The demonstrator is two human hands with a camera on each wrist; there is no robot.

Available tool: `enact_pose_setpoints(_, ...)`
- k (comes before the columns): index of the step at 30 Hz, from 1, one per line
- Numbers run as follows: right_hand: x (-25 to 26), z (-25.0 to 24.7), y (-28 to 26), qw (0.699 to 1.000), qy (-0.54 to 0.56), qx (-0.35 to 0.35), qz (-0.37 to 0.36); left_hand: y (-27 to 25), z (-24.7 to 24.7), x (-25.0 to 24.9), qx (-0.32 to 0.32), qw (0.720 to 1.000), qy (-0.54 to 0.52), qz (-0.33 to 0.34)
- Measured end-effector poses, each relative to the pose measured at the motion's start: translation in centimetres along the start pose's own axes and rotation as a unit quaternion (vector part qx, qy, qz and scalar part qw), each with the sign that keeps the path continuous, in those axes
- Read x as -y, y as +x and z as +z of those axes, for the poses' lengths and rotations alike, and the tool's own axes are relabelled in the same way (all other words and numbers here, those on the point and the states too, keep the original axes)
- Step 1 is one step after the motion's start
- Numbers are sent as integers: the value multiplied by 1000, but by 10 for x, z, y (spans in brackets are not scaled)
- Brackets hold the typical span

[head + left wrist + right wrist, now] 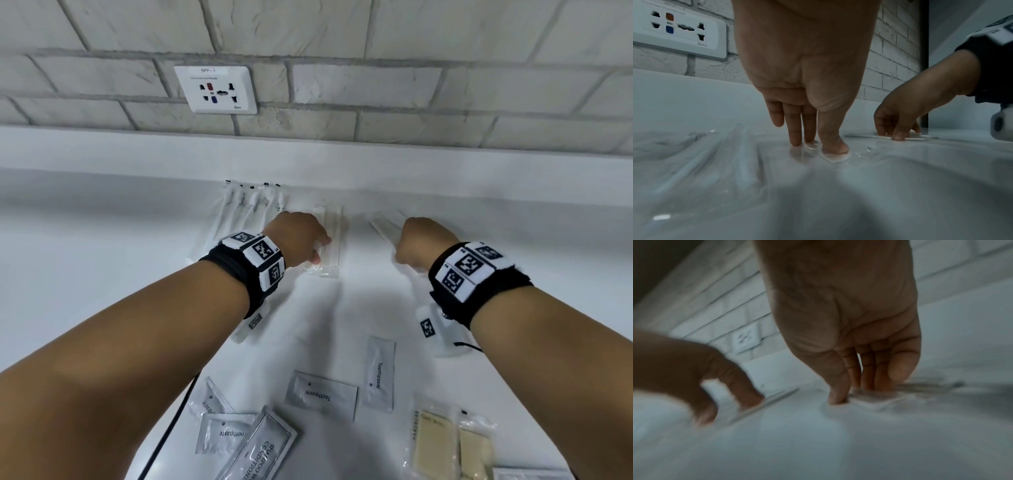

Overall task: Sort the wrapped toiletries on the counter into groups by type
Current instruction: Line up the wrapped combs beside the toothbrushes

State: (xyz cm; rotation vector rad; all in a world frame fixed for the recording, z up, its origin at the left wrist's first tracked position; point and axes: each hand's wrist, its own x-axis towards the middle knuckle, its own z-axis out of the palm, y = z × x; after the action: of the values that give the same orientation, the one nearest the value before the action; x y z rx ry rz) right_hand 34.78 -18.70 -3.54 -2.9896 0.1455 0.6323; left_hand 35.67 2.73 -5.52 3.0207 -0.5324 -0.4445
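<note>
The left hand (297,238) pressed its fingertips down on a clear packet (328,240) at the back of the bench (102,257). The right hand (423,241) pinched another clear packet (385,222) just beside it. A good way, I think, was to slide them flat and slowly into one pile. Toothbrush packets (250,202) lay close on the left. Toothpaste sachets (378,373) waited near the front, well apart.

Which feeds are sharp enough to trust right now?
Head view: sharp, toothpaste sachets readable, edges bowed by the wide lens. Left wrist: left hand crisp, foreground counter dim and soft. Right wrist: motion-blurred all over, right hand and packet smeared.
</note>
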Motion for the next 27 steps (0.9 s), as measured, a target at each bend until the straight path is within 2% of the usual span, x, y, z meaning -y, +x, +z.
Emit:
enact_pose_setpoints(2, -3, -4, -1, 999, 27, 42, 19, 0, 1, -1, 0, 1000, 5, 2)
enact_pose_setpoints(9, 12, 4, -2, 987, 145, 73, 15, 0, 1, 1, -3, 1000, 7, 7)
enact_pose_setpoints(13, 20, 14, 4, 989, 138, -48, -21, 0, 2, 1, -9, 1000, -2, 8)
enact_pose_setpoints(16, 26, 14, 2, 976, 190, -64, -81, -2, 4, 1, -21, 1000, -14, 4)
enact_pose_setpoints(18, 19, 10, 2, 971, 188, -86, -121, -3, 4, 0, -26, 1000, -16, 7)
enact_pose_setpoints(20, 4, 4, 5, 977, 113, -74, -165, -3, 4, 1, -24, 1000, -15, 10)
enact_pose_setpoints(21, -4, 1, 4, 980, 40, -42, -188, -3, 4, 1, -24, 1000, -13, 11)
enact_pose_setpoints(23, -14, -3, 4, 969, -104, 26, -222, -3, 3, 1, -23, 1000, -12, 12)
enact_pose_setpoints(24, -16, -2, 5, 960, -142, 46, -235, -3, 3, 1, -20, 1000, -12, 12)
enact_pose_setpoints(27, -18, -1, 8, 954, -165, 13, -250, -4, 2, 2, -15, 1000, -8, 17)
